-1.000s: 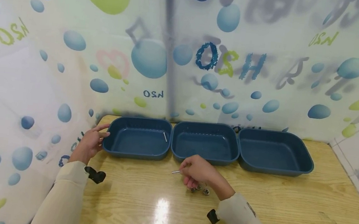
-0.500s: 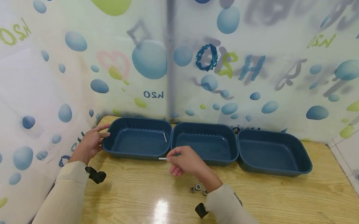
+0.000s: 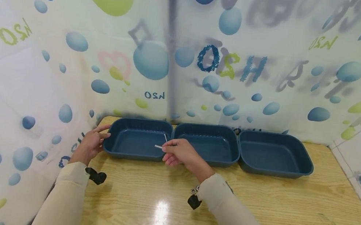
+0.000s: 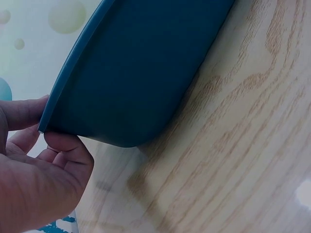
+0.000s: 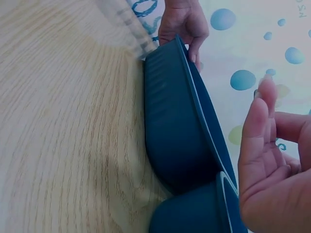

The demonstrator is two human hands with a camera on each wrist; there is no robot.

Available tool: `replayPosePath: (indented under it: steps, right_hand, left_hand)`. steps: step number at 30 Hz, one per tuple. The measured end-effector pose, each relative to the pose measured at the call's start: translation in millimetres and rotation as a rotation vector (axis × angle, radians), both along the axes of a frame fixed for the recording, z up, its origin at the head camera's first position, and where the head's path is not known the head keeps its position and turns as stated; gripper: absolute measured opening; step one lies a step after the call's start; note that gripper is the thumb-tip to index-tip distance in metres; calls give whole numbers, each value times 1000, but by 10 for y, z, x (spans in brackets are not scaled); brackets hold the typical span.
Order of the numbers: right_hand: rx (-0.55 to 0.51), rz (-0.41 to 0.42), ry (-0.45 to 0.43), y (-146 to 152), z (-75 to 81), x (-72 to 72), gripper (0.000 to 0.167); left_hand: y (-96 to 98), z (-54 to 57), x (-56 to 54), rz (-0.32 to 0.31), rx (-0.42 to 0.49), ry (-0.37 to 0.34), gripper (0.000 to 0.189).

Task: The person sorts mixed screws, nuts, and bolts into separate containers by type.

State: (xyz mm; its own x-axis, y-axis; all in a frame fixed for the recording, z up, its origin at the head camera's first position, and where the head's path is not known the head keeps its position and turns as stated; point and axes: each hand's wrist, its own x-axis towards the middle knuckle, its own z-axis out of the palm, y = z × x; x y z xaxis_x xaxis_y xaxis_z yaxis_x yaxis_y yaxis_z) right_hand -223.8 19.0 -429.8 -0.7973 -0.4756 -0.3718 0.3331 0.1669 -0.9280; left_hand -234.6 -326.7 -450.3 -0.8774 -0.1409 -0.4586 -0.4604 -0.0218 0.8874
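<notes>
My left hand [image 3: 91,142] holds the left end of the left blue plastic bin [image 3: 136,157], its thumb and fingers pinching the rim in the left wrist view. Over the right part of that bin, my right hand [image 3: 181,153] pinches a thin silver metal rod [image 3: 158,146] between thumb and finger, with the rod pointing left. A second silver rod [image 3: 165,137] lies inside the same bin near its right wall, partly behind the right hand. In the right wrist view the right hand [image 5: 277,160] is beside the bins, and the held rod is barely visible.
A middle blue bin [image 3: 206,163] and a right blue bin [image 3: 274,172] stand in the same row at the back of the wooden table [image 3: 132,195]. Small metal nuts [image 3: 193,191] lie by the right sleeve, partly hidden. A patterned wall covering [image 3: 148,105] rises behind.
The right hand has carried the rod left and away from the person, from above the table near the nuts to over the left bin. The left hand has stayed at the bin's rim.
</notes>
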Motion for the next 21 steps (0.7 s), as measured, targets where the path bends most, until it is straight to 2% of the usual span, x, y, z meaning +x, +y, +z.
replayPosePath:
  steps: [6,11,18,21]
  right_hand:
    - [-77,-60,-46,-52,-38,-34,21]
    - [-87,-101,-59,-98,-61,-35,20]
    - [-88,-109,-44,-140,-50,-31,31]
    - [-86,-101,-38,-145,-56,-32,29]
  left_hand:
    - [-2,-4,4,1,-3,1,55]
    - [4,2,0,9,-6,-5,54]
    - [1,5,-9,15,-15,-7,53]
    - [-10,-5,-15,16,-15,-8,53]
